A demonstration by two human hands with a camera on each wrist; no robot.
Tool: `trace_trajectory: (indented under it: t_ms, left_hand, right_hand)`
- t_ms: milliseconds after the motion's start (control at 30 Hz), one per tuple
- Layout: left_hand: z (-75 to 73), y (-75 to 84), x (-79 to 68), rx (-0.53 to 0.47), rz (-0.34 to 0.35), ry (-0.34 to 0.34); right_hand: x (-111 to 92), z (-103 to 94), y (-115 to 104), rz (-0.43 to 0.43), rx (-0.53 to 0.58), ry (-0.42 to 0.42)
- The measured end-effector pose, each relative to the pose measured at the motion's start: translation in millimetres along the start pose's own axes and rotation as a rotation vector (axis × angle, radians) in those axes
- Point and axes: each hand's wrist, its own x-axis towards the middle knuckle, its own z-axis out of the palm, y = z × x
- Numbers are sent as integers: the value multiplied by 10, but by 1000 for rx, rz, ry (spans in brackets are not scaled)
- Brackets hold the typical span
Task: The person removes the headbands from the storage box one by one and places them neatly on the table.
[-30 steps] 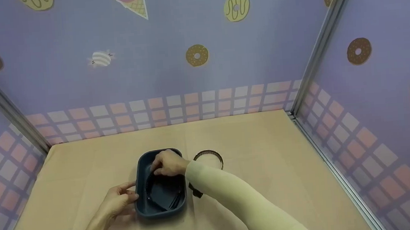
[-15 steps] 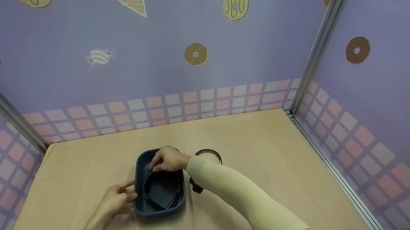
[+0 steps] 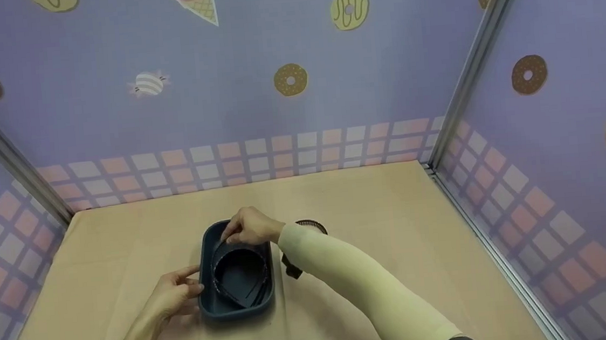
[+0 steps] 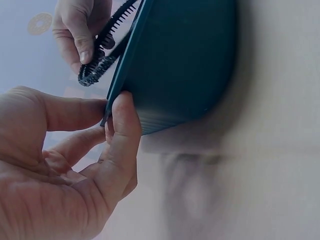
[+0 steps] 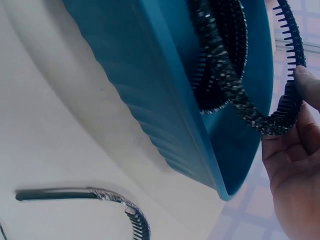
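A dark blue-green plastic bin (image 3: pixel 239 316) sits on the table with toothed black headbands (image 5: pixel 235 50) inside. My left hand (image 3: pixel 172 295) holds the bin's left rim, thumb and fingers pinching its edge in the left wrist view. My right hand (image 3: pixel 253 226) is over the bin's far end. It pinches a glittery black toothed headband (image 5: pixel 267 125) by its curved top, which stands above the rim in the right wrist view. The held headband's ends reach down into the bin. Another headband (image 3: pixel 314 225) lies on the table right of the bin, partly hidden by the right sleeve.
The table (image 3: pixel 383 228) has a pale cloth over it. Patterned purple walls (image 3: pixel 255 109) rise behind and at both sides. Metal posts (image 3: pixel 476 64) stand in the back corners.
My right hand has moved slightly up and away, lifting the headband's top clear of the other headbands' curve in the bin. My left hand stays at the rim.
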Motion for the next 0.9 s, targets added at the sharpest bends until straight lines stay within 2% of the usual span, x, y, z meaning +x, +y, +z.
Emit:
trace_trajectory:
  t_ms: [500,900]
  left_hand:
    - [12,-10,10,-13,11,-8]
    - [10,8,4,-6,-16,7]
  right_hand:
    - [-121,-365,87,41,10,-5]
    - [-432,-779,347,114,44,16]
